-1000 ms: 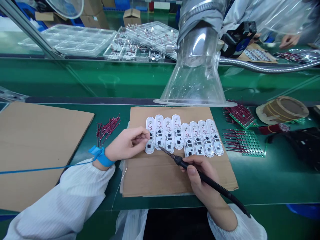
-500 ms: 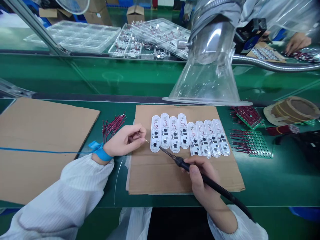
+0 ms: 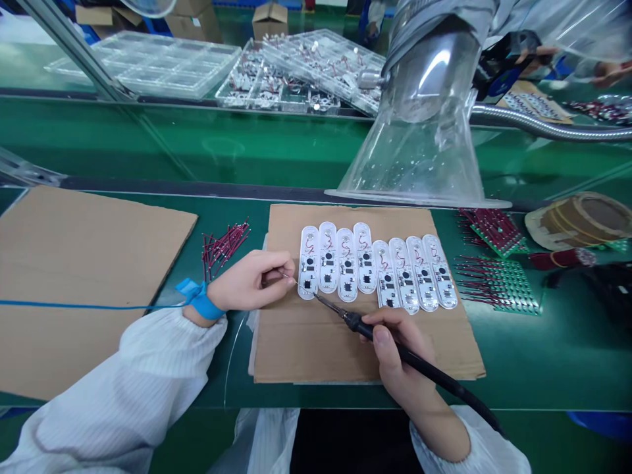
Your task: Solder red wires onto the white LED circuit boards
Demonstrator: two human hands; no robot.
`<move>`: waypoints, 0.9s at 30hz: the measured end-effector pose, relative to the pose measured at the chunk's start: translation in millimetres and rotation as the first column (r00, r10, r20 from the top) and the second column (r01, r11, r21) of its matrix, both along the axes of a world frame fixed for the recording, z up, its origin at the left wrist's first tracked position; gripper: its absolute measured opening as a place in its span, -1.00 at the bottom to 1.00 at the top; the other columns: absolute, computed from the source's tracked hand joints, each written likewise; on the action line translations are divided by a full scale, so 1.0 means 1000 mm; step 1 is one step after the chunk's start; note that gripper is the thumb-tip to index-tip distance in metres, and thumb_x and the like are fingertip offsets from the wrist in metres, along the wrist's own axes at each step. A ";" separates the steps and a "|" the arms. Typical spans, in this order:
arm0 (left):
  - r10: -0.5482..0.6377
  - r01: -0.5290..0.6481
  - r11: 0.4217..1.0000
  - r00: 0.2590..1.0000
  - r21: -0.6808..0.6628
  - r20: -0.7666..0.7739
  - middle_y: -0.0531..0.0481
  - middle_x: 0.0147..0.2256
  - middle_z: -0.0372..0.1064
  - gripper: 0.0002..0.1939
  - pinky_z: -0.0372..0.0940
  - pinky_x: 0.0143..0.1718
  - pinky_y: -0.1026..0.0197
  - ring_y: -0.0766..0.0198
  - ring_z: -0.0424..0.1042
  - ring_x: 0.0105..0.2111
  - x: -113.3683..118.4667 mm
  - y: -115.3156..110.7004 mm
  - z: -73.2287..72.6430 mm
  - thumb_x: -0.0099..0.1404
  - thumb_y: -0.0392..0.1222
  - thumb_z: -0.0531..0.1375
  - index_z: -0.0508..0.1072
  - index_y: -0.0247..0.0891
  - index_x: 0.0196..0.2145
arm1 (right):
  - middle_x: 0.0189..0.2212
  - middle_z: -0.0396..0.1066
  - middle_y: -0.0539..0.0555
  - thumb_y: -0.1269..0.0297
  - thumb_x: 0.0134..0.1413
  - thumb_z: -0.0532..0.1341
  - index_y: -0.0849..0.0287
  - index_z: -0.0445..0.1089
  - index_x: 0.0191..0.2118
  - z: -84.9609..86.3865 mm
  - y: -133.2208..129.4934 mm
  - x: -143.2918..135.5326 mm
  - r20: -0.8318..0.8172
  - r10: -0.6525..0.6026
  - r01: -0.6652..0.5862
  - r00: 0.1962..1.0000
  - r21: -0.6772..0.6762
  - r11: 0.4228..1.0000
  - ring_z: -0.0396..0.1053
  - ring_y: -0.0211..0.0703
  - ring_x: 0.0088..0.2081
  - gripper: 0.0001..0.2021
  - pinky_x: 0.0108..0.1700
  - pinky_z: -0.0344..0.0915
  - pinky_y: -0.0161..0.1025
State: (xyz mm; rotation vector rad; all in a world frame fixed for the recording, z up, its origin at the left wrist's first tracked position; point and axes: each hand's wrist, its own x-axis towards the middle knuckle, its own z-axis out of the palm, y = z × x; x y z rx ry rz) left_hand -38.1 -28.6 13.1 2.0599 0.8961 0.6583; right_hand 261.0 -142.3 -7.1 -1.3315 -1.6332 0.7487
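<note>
Your left hand (image 3: 259, 280) pinches thin wire (image 3: 298, 283), right hand (image 3: 394, 367) a black soldering iron (image 3: 353, 320) — 8 white oblong boards (image 3: 347, 263) toward brown cardboard's (image 3: 320, 342) far edge.

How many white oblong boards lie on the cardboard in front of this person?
8 white boards in one row: four toward the left, four toward the right, set slightly lower in view; none appears hidden.

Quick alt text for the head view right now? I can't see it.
The right hand holds a soldering iron, its tip by the leftmost white board of eight on cardboard; the left hand pinches thin wire.
</note>
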 end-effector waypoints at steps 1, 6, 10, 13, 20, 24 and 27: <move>-0.004 0.004 1.000 1.000 0.006 -0.004 0.23 -0.54 0.04 -0.81 -0.01 -0.53 0.33 0.41 -0.01 -0.56 0.000 0.000 0.000 0.43 -0.27 0.18 0.31 -0.20 -0.38 | -0.35 0.61 -0.05 0.25 0.49 0.23 -0.02 0.52 -0.10 0.000 0.000 0.000 0.001 0.003 -0.003 1.000 -0.003 1.000 0.61 -0.20 -0.40 -0.90 -0.34 0.51 -0.32; -0.013 0.013 1.000 1.000 0.012 -0.007 0.23 -0.54 0.04 -0.81 -0.02 -0.54 0.34 0.42 -0.01 -0.56 0.000 0.001 0.002 0.42 -0.27 0.18 0.32 -0.21 -0.39 | -0.29 0.63 -0.05 0.25 0.50 0.23 -0.03 0.52 -0.06 -0.002 -0.002 0.002 -0.047 -0.004 0.004 0.999 -0.008 1.000 0.63 -0.23 -0.36 -0.90 -0.30 0.55 -0.34; -0.025 0.025 1.000 1.000 -0.003 -0.015 0.24 -0.55 0.01 -0.82 -0.04 -0.53 0.33 0.41 -0.03 -0.56 -0.001 0.001 0.003 0.41 -0.27 0.17 0.31 -0.20 -0.39 | -0.33 0.63 -0.06 0.25 0.47 0.25 -0.03 0.52 -0.09 0.001 0.001 -0.002 -0.009 0.005 -0.004 1.000 0.029 1.000 0.63 -0.23 -0.38 -0.92 -0.30 0.54 -0.34; -0.036 0.036 0.999 0.999 -0.010 -0.018 0.25 -0.55 0.00 -0.81 -0.05 -0.53 0.32 0.40 -0.03 -0.56 -0.001 0.002 0.003 0.41 -0.27 0.18 0.30 -0.20 -0.39 | -0.34 0.64 -0.07 0.26 0.46 0.26 -0.04 0.51 -0.10 0.004 0.004 -0.004 0.003 0.026 -0.026 1.000 0.025 0.999 0.64 -0.22 -0.39 -0.93 -0.31 0.54 -0.34; -0.036 0.035 0.999 0.999 -0.031 -0.032 0.25 -0.55 -0.01 -0.82 -0.06 -0.52 0.30 0.40 -0.03 -0.56 -0.002 0.002 0.004 0.40 -0.26 0.17 0.29 -0.19 -0.39 | -0.35 0.64 -0.07 0.22 0.47 0.25 -0.03 0.52 -0.10 0.005 0.003 -0.003 0.010 0.010 -0.010 1.000 0.056 0.998 0.64 -0.24 -0.39 -0.92 -0.31 0.54 -0.37; -0.040 0.038 0.999 0.999 -0.036 -0.037 0.26 -0.55 -0.04 -0.82 -0.07 -0.52 0.30 0.40 -0.05 -0.56 -0.003 0.002 0.005 0.40 -0.26 0.16 0.30 -0.20 -0.39 | -0.32 0.66 -0.05 0.20 0.49 0.26 -0.04 0.52 -0.08 0.005 0.004 -0.004 0.004 0.048 -0.048 0.999 0.032 0.998 0.67 -0.21 -0.38 -0.92 -0.31 0.57 -0.33; -0.046 0.044 0.999 0.998 -0.030 -0.040 0.26 -0.55 -0.04 -0.82 -0.07 -0.52 0.30 0.40 -0.04 -0.56 -0.003 0.002 0.004 0.40 -0.27 0.16 0.30 -0.20 -0.40 | -0.33 0.66 -0.05 0.21 0.49 0.27 -0.03 0.51 -0.09 0.006 0.006 -0.005 0.010 0.066 -0.066 0.998 0.019 0.998 0.67 -0.20 -0.39 -0.93 -0.34 0.57 -0.33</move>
